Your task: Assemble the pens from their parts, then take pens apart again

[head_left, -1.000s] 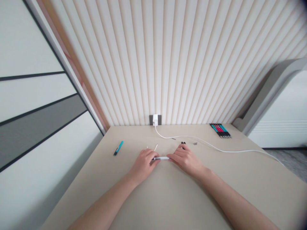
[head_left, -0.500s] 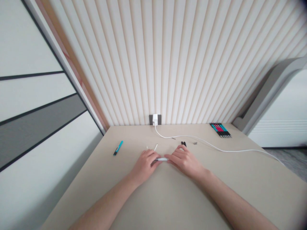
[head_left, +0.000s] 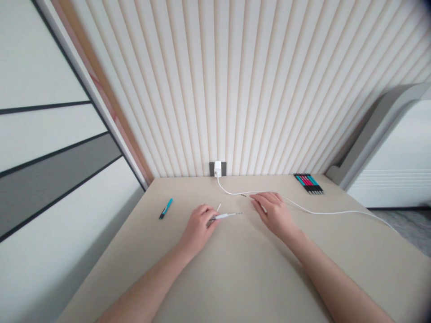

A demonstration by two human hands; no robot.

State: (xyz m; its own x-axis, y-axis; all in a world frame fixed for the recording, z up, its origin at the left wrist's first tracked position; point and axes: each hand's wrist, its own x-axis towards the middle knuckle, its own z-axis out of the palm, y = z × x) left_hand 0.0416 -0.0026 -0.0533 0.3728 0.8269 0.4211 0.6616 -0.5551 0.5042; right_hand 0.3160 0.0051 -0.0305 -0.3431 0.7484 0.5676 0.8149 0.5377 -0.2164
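- Pointing out of the left hand [head_left: 201, 222] toward the right hand [head_left: 272, 211], a white pen barrel [head_left: 221, 216] sits between the two, its long axis nearly crosswise and angled slightly toward the wall side.
- From where I stand, the left hand is the one with the grasp: thumb and fingers pinch the barrel at its left end.
- A thin shaft [head_left: 236, 213] sticks out of the barrel's other end, its tip short of the right hand, which is a little to the right and farther forward.
- The right hand is low over the tabletop [head_left: 229, 278], fingers bent; I can't tell whether it grips anything.
- Just beyond the left hand's fingers lies a slender white stick [head_left: 219, 207]; near the right hand's fingertips, a short dark piece [head_left: 243, 195].
- Well off to the left hand's left slants a teal-and-black pen [head_left: 166, 209]; beyond the right hand, farther right, a row of coloured pens [head_left: 309, 184] lies side by side.
- A white cable [head_left: 323, 212] leads from a charger [head_left: 217, 168] ahead of both hands, passes behind the right hand and trails off rightward.
- Past the plain beige surface rises a ribbed wall [head_left: 215, 80], with white panelling [head_left: 40, 202] to the left hand's left.
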